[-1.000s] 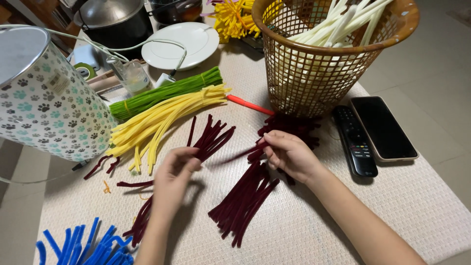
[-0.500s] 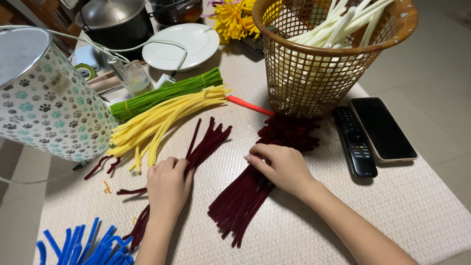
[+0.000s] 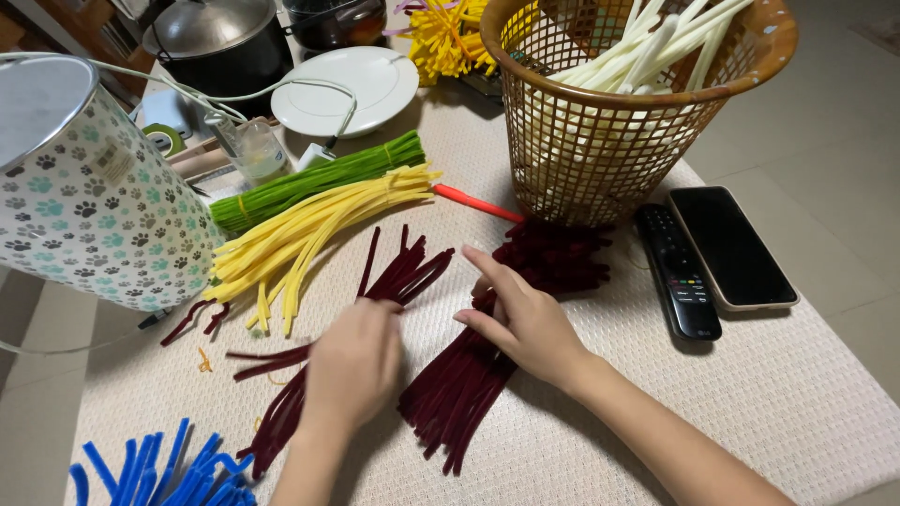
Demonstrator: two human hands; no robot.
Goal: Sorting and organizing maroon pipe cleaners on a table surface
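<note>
Both hands work over dark-red pipe cleaners spread on a beige woven surface (image 3: 797, 394). Left hand (image 3: 354, 361) lies knuckles-up on the left bunch of maroon pipe cleaners (image 3: 398, 272); its fingers curl down into the stems, but from above can't tell if they pinch any or just press. Right hand (image 3: 525, 319) rests on the bigger maroon pile (image 3: 459, 394), fingers loosely spread w/ index raised, nothing gripped; looks like it's pinning the pile flat so stems stay aligned. Pile runs diagonally from near the basket down toward the person, so both hands reach it easily.

Other colours are kept in separate lots, prob. to avoid mixing: yellow pipe cleaners (image 3: 309, 234) and green pipe cleaners (image 3: 319, 183) just above, each bound near one end; blue pipe cleaners (image 3: 169, 468) at bottom left. Brown wicker basket (image 3: 609, 141) holds white stems upright. TV remote (image 3: 677, 272) & phone (image 3: 731, 245) sit side by side to the right, well apart from the work. Paw-print tin (image 3: 84, 197) stands at left, white plate (image 3: 352, 89) behind.
</note>
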